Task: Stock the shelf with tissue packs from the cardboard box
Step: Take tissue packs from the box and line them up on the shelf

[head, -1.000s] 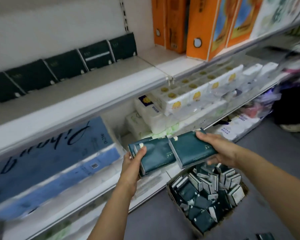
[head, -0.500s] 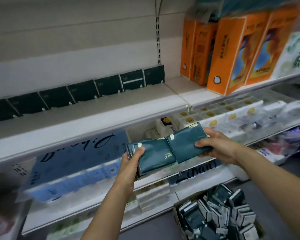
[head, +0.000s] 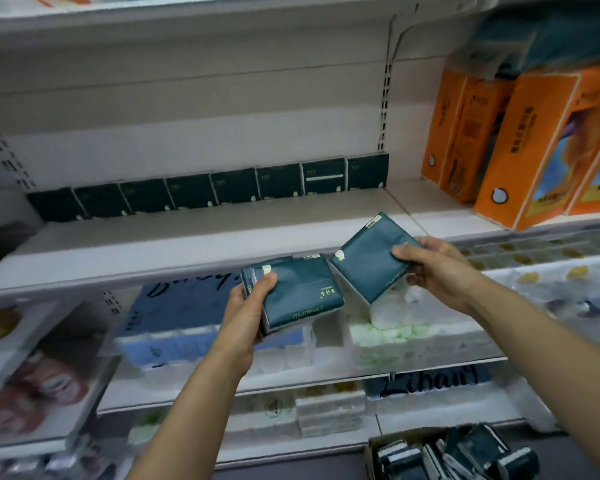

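Note:
My left hand (head: 245, 317) grips a small stack of dark green tissue packs (head: 300, 292), thumb on top. My right hand (head: 433, 268) grips another dark green tissue pack (head: 368, 261), tilted with one corner up, just in front of the white shelf (head: 187, 237). A row of several dark green packs (head: 222, 187) stands upright along the back of that shelf. The cardboard box (head: 373, 452) with several more packs lies on the floor at the bottom right.
Tall orange boxes (head: 520, 143) stand on the same shelf to the right. The shelves below hold blue and white paper packs (head: 174, 317) and rolls (head: 406, 327). Bare shelf surface lies in front of the row of green packs.
Both hands have risen with their packs toward the shelf with the green row. The right-hand pack has separated from the left-hand stack and tilted up. The view has lifted, the box now at the bottom edge.

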Demonstrator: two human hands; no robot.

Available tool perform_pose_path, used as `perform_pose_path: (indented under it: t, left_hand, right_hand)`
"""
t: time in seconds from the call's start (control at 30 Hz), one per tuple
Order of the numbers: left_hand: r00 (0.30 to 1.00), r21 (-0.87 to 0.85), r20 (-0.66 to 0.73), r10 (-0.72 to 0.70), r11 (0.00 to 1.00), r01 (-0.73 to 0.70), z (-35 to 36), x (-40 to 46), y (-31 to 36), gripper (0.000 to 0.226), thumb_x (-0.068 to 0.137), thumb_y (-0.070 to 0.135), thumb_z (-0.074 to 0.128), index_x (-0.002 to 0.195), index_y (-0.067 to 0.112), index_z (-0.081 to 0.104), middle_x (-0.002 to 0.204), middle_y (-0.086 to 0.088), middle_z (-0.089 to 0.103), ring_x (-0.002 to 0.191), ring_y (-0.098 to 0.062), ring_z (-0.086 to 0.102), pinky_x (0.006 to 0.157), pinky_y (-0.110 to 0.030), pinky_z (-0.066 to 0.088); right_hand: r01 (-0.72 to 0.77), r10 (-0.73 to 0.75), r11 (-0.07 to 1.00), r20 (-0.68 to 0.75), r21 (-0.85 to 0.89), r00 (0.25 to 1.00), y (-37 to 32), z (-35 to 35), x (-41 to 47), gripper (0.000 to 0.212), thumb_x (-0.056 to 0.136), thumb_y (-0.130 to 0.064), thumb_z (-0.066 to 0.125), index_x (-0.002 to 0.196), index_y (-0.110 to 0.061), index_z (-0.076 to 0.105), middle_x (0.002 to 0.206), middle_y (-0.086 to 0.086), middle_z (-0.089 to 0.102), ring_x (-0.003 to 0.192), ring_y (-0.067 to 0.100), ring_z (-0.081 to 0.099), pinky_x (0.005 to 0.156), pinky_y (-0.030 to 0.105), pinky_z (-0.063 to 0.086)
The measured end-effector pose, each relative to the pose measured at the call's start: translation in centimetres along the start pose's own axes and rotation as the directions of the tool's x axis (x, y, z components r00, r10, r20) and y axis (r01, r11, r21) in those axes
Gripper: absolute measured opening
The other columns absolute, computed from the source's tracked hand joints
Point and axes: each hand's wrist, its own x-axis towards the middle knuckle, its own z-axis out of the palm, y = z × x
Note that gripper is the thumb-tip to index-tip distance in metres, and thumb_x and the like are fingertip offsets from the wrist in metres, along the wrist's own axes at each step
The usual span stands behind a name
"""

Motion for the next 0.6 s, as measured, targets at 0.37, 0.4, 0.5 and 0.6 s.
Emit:
perform_pose_path:
  t: [0.37,0.4,0.5,0.6]
  left_hand:
    - [0.981,-0.04,-0.191,0.046,0.998,-0.054,-8.6,0.5,3.1,0.048,0.086,0.049,0.071,0.122,0.021,0.057,0.11,-0.004,0.073,0.091,-0.018,0.071,0.07,-0.033,0.053]
    - [0.977,-0.034,-0.205,0.054,0.997,-0.062,-9.6,0.8,3.6,0.047,0.086,0.048,0.071,0.121,0.021,0.056,0.108,-0.004,0.073,0.09,-0.018,0.071,0.07,-0.033,0.053]
    - [0.969,-0.038,-0.239,0.067,0.996,-0.078,-13.2,2.0,5.1,0.049,0.083,0.05,0.073,0.119,0.021,0.056,0.107,-0.004,0.074,0.091,-0.02,0.072,0.071,-0.034,0.053]
    - [0.961,-0.044,-0.265,0.074,0.995,-0.089,-17.4,3.5,6.9,0.053,0.082,0.051,0.073,0.122,0.02,0.057,0.105,-0.005,0.075,0.089,-0.02,0.073,0.071,-0.033,0.053]
  right_hand:
    - [0.1,-0.101,0.994,0.0,0.049,0.995,-1.4,11.5,4.7,0.012,0.086,-0.009,0.064,0.094,-0.016,0.068,0.086,-0.001,0.07,0.084,0.018,0.06,0.074,0.034,0.043]
    - [0.108,-0.108,0.993,-0.002,0.043,0.994,-1.8,12.7,5.1,0.011,0.089,-0.009,0.061,0.093,-0.017,0.067,0.084,-0.001,0.068,0.082,0.018,0.059,0.071,0.032,0.045]
    - [0.108,-0.108,0.994,-0.024,0.015,0.994,-3.0,17.0,6.4,0.022,0.091,-0.021,0.063,0.113,-0.019,0.062,0.099,0.0,0.068,0.088,0.016,0.063,0.076,0.031,0.052]
    - [0.124,-0.129,0.983,-0.026,-0.134,0.991,-3.9,21.7,7.8,0.056,0.088,-0.034,0.069,0.136,-0.018,0.045,0.11,0.0,0.062,0.091,0.014,0.064,0.078,0.032,0.053]
